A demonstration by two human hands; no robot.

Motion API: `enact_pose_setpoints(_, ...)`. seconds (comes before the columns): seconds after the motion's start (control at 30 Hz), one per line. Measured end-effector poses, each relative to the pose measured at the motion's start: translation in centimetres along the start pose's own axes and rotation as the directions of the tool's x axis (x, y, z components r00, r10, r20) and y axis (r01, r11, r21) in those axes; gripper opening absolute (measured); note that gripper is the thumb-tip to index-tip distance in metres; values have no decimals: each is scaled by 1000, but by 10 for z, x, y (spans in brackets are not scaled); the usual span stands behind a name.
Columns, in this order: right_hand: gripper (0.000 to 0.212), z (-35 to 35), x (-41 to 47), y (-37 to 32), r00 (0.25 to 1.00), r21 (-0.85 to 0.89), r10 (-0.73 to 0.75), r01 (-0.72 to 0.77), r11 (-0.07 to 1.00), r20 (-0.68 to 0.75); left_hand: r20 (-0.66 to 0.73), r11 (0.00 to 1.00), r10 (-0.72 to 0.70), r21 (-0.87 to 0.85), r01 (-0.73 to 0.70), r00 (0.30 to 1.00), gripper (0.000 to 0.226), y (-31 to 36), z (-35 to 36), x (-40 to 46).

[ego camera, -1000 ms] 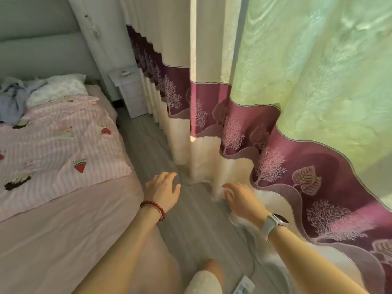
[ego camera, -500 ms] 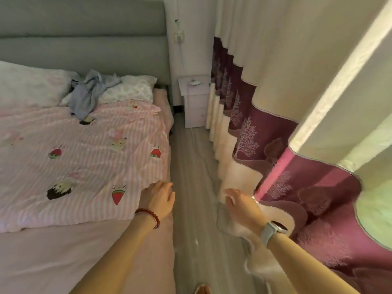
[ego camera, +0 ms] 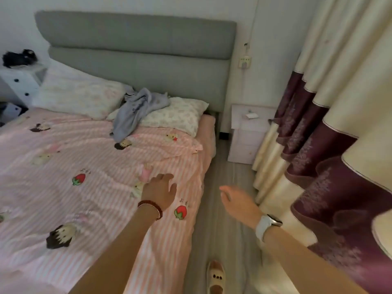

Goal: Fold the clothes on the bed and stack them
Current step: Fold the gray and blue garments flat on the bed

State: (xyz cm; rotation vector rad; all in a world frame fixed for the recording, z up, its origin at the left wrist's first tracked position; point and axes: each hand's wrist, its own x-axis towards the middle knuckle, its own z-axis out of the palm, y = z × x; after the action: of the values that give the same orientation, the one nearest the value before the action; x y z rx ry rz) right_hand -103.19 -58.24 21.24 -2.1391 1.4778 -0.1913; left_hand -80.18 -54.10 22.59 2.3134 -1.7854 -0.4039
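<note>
Grey-blue crumpled garment (ego camera: 137, 112): lies unfolded at the head of the bed, draped across two floral pillows (ego camera: 176, 118) and onto the pink striped cartoon-print duvet (ego camera: 95, 166).
Left hand (ego camera: 159, 192): fingers spread and relaxed, above the duvet near the bed's right edge, holding nothing; red bead bracelet (ego camera: 151, 207) on wrist.
Right hand (ego camera: 237, 201): loosely extended over the grey wooden floor (ego camera: 222, 177), holding nothing; white-strapped watch (ego camera: 267, 225) on wrist.
Surroundings: grey padded headboard (ego camera: 137, 49); white bedside cabinet (ego camera: 247, 136); cream-and-maroon curtain (ego camera: 328, 134) to the right.
</note>
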Motion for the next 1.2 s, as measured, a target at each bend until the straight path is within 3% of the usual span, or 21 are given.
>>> enact_pose_setpoints(0.33, 30, -71, 253, -53, 950, 31, -278, 276, 961, 143, -160, 963, -265, -89, 254, 951, 39, -24, -67, 198)
enact_pose_setpoints(0.5, 34, -80, 386, -67, 944, 56, -298, 292, 955, 145, -207, 937, -341, -154, 313, 917, 39, -59, -77, 310)
enact_pose_setpoints(0.7, 39, -65, 558, -77, 935, 9, -288, 292, 956, 205, -146, 915, -380, -204, 348, 913, 44, -110, -56, 478)
enact_pose_setpoints(0.93, 44, -15, 702, -63, 923, 39, -234, 234, 972, 307, 57, 940, -339, -13, 340, 939, 50, -146, 1, 649)
enact_pose_setpoints(1.2, 53, 38, 773, -18, 880, -266, -94, 240, 934, 466, 162, 925, -225, 344, 159, 961, 58, -161, 73, 759)
